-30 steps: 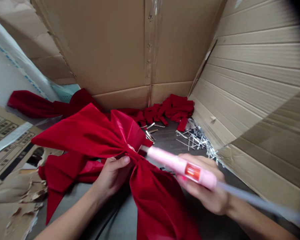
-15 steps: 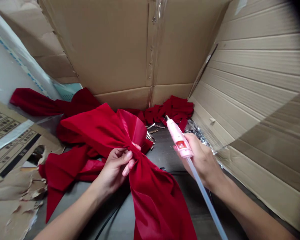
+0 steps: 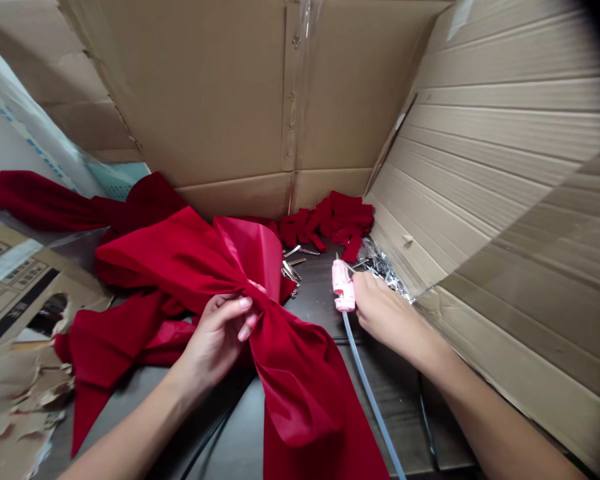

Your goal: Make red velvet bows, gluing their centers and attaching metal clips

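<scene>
A big red velvet bow (image 3: 180, 260) lies on the dark table (image 3: 320, 307), its tail hanging toward me. My left hand (image 3: 220, 333) pinches the bow's gathered middle, fingers closed on the fabric. My right hand (image 3: 385, 310) grips a pink glue gun (image 3: 342, 285) low over the table, right of the bow, nozzle pointing away from me. A clear glue stick (image 3: 370, 400) trails from its back end toward me.
Cardboard walls (image 3: 240, 100) stand at the back and right. A heap of small red fabric pieces (image 3: 335, 223) lies at the back. Several metal clips (image 3: 293, 263) and a pile of silver strips (image 3: 385, 267) lie near the glue gun. Torn cardboard (image 3: 15, 393) sits at left.
My right hand has taken the glue gun away from the bow's middle, rightward and down to the table. My left hand has kept its pinch on the bow.
</scene>
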The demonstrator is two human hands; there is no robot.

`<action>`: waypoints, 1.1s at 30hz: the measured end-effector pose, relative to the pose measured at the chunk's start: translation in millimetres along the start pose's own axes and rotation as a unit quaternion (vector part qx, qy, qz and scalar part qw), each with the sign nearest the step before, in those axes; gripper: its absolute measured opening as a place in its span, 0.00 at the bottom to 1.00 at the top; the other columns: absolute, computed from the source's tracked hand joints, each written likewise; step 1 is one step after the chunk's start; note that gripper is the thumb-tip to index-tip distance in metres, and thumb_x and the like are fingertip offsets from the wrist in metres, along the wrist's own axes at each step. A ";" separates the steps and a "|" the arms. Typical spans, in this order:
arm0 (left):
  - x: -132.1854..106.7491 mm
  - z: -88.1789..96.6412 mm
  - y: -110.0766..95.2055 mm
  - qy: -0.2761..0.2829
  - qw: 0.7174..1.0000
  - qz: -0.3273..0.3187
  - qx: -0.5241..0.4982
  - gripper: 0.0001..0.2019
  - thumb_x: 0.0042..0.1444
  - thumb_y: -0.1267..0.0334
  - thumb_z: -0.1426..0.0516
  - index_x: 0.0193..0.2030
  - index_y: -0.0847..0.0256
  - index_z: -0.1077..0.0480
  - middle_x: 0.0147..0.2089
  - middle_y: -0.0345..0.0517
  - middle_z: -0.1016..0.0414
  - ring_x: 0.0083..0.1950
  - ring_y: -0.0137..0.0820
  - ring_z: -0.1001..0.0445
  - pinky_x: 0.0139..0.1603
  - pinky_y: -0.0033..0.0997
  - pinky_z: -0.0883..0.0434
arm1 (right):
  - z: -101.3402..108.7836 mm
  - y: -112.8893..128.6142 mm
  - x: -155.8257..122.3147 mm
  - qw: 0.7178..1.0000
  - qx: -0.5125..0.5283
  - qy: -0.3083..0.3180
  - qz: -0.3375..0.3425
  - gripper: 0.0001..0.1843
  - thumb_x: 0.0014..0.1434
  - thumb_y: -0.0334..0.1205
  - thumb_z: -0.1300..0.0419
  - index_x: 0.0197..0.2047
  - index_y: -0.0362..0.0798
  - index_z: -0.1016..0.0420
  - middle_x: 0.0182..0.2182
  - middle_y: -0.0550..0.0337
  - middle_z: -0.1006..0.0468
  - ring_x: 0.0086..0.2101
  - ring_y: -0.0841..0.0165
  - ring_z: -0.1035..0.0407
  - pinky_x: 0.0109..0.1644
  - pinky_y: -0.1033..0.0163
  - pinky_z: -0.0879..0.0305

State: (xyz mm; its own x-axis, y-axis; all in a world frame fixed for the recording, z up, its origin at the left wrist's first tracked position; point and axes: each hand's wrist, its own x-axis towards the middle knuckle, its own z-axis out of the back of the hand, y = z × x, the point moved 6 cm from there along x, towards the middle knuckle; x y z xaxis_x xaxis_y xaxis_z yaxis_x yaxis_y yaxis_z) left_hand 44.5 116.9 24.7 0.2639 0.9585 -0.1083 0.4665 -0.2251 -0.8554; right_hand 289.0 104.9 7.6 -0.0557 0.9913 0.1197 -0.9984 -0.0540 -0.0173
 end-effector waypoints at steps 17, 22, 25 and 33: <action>-7.5 -9.3 11.0 0.017 0.999 0.003 0.046 0.09 0.45 0.64 0.34 0.31 0.67 0.25 0.18 0.34 0.38 0.18 0.16 0.47 0.22 0.20 0.47 | 19.8 21.6 -6.4 0.948 0.286 -0.078 0.119 0.12 0.60 0.29 0.47 0.48 0.47 0.35 0.49 0.48 0.33 0.49 0.59 0.36 0.54 0.54 0.38; -11.3 -14.5 17.1 0.010 0.998 0.010 0.058 0.10 0.46 0.63 0.35 0.31 0.67 0.26 0.19 0.35 0.37 0.19 0.18 0.46 0.22 0.20 0.47 | 38.6 53.9 -18.8 0.866 0.423 -0.161 0.212 0.11 0.60 0.31 0.43 0.46 0.48 0.34 0.44 0.52 0.28 0.46 0.62 0.32 0.52 0.54 0.37; -12.6 -14.8 20.0 0.006 0.998 0.007 0.069 0.10 0.46 0.62 0.35 0.32 0.66 0.26 0.20 0.36 0.36 0.20 0.19 0.44 0.21 0.20 0.47 | 45.7 68.5 -27.0 0.822 0.468 -0.205 0.250 0.12 0.58 0.32 0.39 0.46 0.48 0.33 0.42 0.54 0.27 0.45 0.63 0.32 0.53 0.55 0.37; -14.6 -8.6 31.0 0.005 0.998 0.019 0.064 0.12 0.46 0.62 0.36 0.21 0.64 0.34 0.19 0.35 0.39 0.23 0.22 0.42 0.26 0.22 0.40 | 49.0 96.4 -21.1 0.791 0.542 -0.168 0.229 0.09 0.56 0.32 0.38 0.40 0.46 0.32 0.38 0.55 0.27 0.40 0.64 0.31 0.46 0.59 0.35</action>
State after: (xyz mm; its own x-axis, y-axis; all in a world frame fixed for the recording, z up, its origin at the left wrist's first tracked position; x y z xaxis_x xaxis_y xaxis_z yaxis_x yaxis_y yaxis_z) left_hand 62.4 94.4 4.1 0.2887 0.9475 -0.1377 0.3440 -0.2369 -0.9086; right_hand 193.4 72.8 52.1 -0.2327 0.7600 0.6069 -0.2849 -0.6499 0.7046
